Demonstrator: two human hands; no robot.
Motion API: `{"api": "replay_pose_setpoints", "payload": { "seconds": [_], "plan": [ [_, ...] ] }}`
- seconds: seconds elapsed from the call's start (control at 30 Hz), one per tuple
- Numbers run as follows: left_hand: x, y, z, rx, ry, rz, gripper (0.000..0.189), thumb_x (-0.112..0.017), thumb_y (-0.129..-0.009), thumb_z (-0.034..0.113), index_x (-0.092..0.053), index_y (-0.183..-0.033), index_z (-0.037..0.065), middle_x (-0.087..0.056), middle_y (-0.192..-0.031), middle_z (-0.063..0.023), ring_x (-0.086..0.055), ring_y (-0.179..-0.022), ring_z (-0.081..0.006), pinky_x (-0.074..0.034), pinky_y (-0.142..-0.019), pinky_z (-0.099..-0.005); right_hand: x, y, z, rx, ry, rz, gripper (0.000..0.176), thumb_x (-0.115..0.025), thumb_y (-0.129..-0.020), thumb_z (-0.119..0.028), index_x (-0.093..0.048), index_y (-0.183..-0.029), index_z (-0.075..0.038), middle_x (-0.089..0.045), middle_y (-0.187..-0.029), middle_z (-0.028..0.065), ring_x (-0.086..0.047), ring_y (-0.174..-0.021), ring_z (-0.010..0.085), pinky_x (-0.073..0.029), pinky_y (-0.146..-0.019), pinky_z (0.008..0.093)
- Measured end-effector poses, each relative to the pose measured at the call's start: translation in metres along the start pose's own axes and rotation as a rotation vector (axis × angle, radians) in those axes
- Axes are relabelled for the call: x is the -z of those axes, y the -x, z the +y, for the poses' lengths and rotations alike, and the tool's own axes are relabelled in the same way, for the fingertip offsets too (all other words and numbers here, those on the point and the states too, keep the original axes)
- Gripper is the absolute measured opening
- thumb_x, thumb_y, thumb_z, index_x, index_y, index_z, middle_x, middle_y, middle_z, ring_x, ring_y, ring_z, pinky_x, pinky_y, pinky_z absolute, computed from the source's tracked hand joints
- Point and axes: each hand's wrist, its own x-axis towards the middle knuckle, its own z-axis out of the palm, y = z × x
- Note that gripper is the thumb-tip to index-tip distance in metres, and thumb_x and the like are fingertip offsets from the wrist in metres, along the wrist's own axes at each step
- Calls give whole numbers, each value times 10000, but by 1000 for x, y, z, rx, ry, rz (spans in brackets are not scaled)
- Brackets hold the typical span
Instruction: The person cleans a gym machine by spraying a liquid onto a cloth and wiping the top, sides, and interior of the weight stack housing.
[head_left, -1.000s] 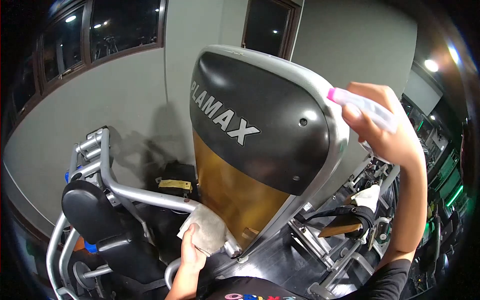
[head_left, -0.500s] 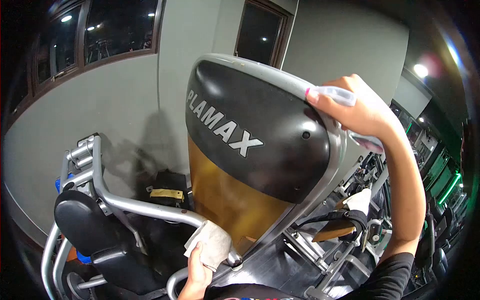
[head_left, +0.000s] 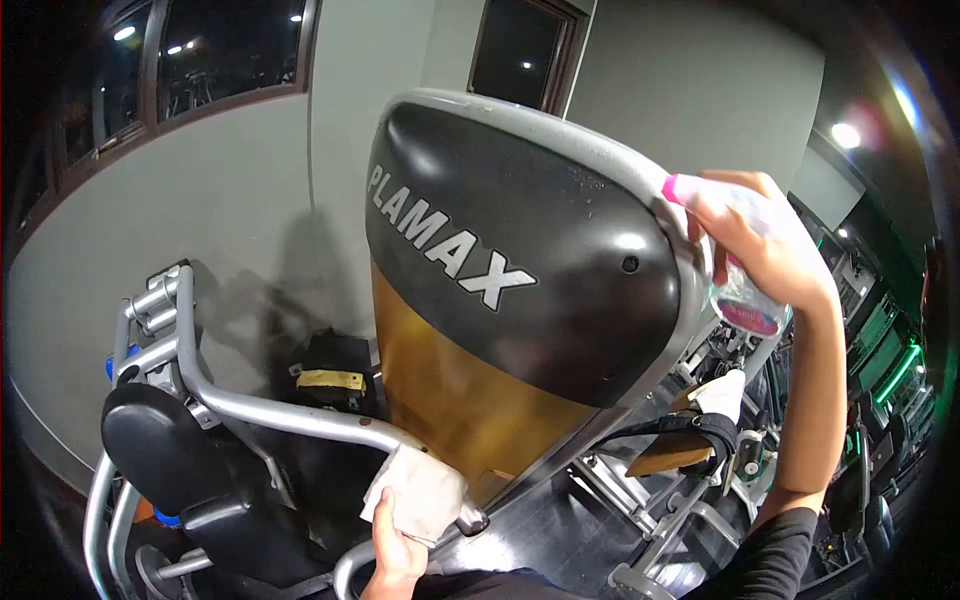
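Observation:
In my right hand (head_left: 775,255) is a clear spray bottle (head_left: 745,312) with a white head and a pink nozzle tip, which faces left. My fingers wrap its neck at the upper right edge of a gym machine's cover (head_left: 560,330). The cover is black over gold, carries the word PLAMAX, and shows small droplets on its upper right part. Low in the view, a folded white cloth (head_left: 418,495) is gripped by my left hand (head_left: 396,555), thumb on top. Behind the cloth, a silver machine bar (head_left: 300,418) ends.
A black padded seat (head_left: 165,450) on a silver frame stands at the left. Right of the cover are more machine frames, with a white cloth (head_left: 720,393) draped over one. A black item with a yellow band (head_left: 332,379) is by the wall.
The spray bottle and my right hand have shifted right and turned, bringing the bottle's body into view. Droplets now show on the cover. My left hand still holds the cloth.

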Motion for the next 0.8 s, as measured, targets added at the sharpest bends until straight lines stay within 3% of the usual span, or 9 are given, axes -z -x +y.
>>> {"api": "replay_pose_setpoints", "payload": {
  "seconds": [0.07, 0.13, 0.2, 0.27, 0.37, 0.4, 0.6, 0.8],
  "plan": [
    [-2, 1, 2, 6, 27, 19, 570, -459, -963, 441, -445, -1355, 27, -543, -1326, -129, -530, -1217, -288, -406, -1044, -446, -4, 20, 16, 251, 73, 50, 468, -542, -894, -447, -601, -756, -4, -547, -646, 112, -543, -521, 222, -453, -525, 335],
    [0, -4, -4, -48, -26, 34, 595, -458, -961, 474, -437, -1362, 35, -543, -1326, -127, -527, -1220, -289, -407, -1044, -446, -13, 47, 42, 288, 65, 32, 453, -542, -873, -440, -559, -710, -17, -516, -639, 128, -540, -543, 266, -432, -536, 350],
    [10, -15, -12, -100, -7, 85, 549, -377, -1006, 427, -414, -1378, 25, -517, -1359, -142, -516, -1241, -294, -400, -1058, -449, -28, 69, 76, 409, 18, 9, 477, -569, -838, -481, -583, -734, -16, -527, -636, 110, -543, -552, 265, -421, -531, 341],
    [7, -20, -10, -117, -7, 103, 546, -397, -999, 435, -419, -1379, 44, -524, -1353, -131, -517, -1240, -291, -398, -1058, -449, -54, 93, 99, 296, -294, -16, 498, -589, -818, -504, -602, -759, -10, -551, -648, 92, -548, -549, 237, -430, -534, 329],
    [-27, -23, 18, 36, 152, 20, 545, -472, -961, 445, -444, -1360, 75, -544, -1326, -122, -530, -1220, -302, -428, -1029, -485, -94, 110, 130, 168, -638, -43, 485, -590, -824, -478, -630, -809, 6, -602, -676, 75, -621, -567, 187, -462, -549, 305],
    [-17, -35, 20, 25, 172, -3, 539, -503, -934, 438, -464, -1353, 102, -550, -1328, -112, -519, -1230, -314, -400, -1044, -519, -108, 112, 142, 245, -676, 20, 496, -578, -836, -472, -628, -823, 21, -607, -675, 83, -641, -570, 191, -466, -552, 303],
    [-57, -63, 61, -120, 223, -123, 484, -512, -944, 377, -471, -1339, 100, -547, -1330, -102, -514, -1238, -303, -394, -1054, -520, -129, 121, 151, 298, -775, 32, 453, -583, -841, -427, -620, -824, 25, -597, -671, 87, -639, -565, 182, -462, -558, 294],
    [-139, -90, 91, -521, 271, -125, 443, -525, -942, 324, -480, -1324, 103, -533, -1331, -89, -501, -1247, -273, -404, -1049, -495, -139, 121, 150, 299, -784, 96, 410, -586, -832, -389, -620, -780, 16, -580, -641, 80, -606, -541, 173, -438, -538, 292]
  ]
}}
